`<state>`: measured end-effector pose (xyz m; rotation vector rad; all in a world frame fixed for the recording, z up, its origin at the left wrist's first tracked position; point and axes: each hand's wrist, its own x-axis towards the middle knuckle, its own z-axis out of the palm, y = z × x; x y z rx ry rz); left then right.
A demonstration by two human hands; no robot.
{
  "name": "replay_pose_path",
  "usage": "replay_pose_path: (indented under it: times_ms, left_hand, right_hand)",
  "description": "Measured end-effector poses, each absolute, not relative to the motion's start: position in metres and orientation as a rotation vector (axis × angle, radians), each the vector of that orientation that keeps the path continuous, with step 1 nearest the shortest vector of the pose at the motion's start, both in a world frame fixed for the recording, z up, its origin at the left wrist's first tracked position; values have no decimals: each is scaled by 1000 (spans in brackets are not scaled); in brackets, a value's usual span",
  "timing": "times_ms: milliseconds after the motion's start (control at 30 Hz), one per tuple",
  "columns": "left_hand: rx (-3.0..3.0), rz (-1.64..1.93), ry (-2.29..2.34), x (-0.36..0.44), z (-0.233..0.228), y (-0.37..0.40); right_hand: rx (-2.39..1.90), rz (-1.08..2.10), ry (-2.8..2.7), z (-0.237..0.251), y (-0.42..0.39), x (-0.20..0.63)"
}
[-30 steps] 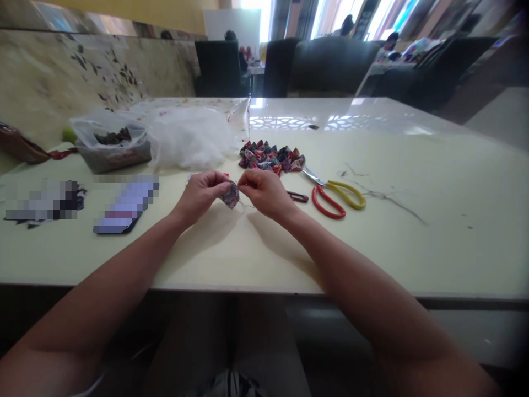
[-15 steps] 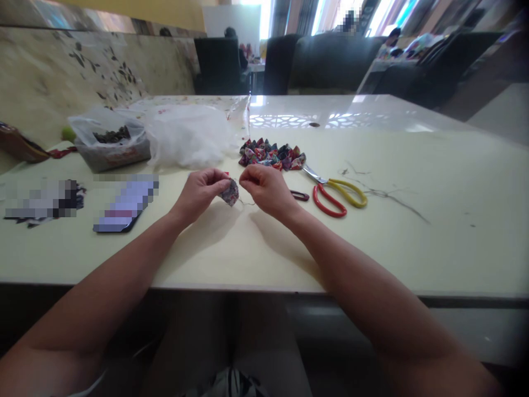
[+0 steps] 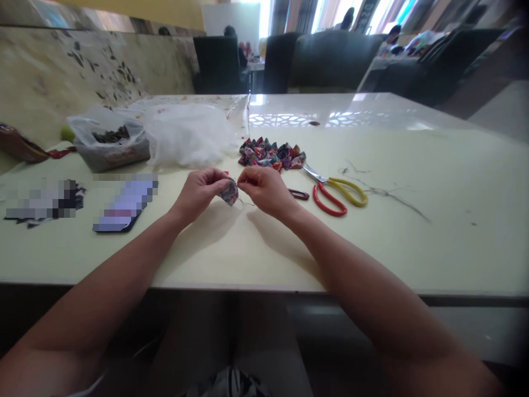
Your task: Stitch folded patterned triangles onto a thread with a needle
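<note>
My left hand (image 3: pixel 201 191) pinches a small patterned fabric piece (image 3: pixel 230 193) just above the cream table (image 3: pixel 248 248). My right hand (image 3: pixel 264 190) is right beside it, fingers pinched at the fabric's edge on a thin thread (image 3: pixel 247 203) that trails down to the table; a needle is too small to make out. Behind my hands lies a pile of several folded colourful fabric pieces (image 3: pixel 270 153).
Red-and-yellow scissors (image 3: pixel 336 193) and a small dark clip (image 3: pixel 299 194) lie right of my right hand, with loose threads (image 3: pixel 384 193) beyond. On the left are a clear plastic bag (image 3: pixel 188 135), a bagged box of scraps (image 3: pixel 109 144) and a phone (image 3: pixel 124 203). Dark chairs stand behind the table.
Both hands stay together on the fabric piece with only slight shifts; my right hand has edged a little closer to the fabric.
</note>
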<state>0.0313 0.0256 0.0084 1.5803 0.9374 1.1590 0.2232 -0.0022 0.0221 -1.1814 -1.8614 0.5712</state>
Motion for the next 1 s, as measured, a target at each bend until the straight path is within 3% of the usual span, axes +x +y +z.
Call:
replay_pose_path:
  times_ms: [1000]
  left_hand:
    - [1830,950,910,30,9,25]
  right_hand:
    - [-1224,542,-1985,27,-7,220]
